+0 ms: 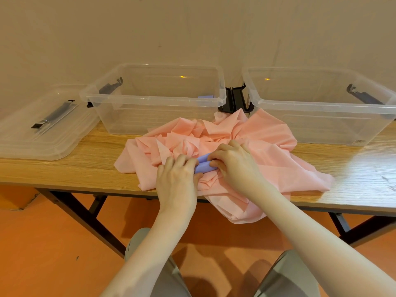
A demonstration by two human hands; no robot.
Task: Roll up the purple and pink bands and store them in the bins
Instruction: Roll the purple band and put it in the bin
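A rolled purple band [203,165] lies on top of a loose heap of pink bands [265,144] at the table's middle. My left hand [176,179] grips the roll's left end with curled fingers. My right hand [233,163] grips its right end, thumb under the roll. Most of the roll is hidden between the hands. Behind the heap stand two clear bins: the left bin [154,99] holds a small purple roll [206,96] at its back right, and the right bin [321,103] looks empty. Part of the pink heap hangs over the table's front edge.
A clear lid [40,129] with a black handle lies flat at the far left of the wooden table [94,159]. Black latches [234,99] sit between the two bins. My knees show below the table over an orange floor.
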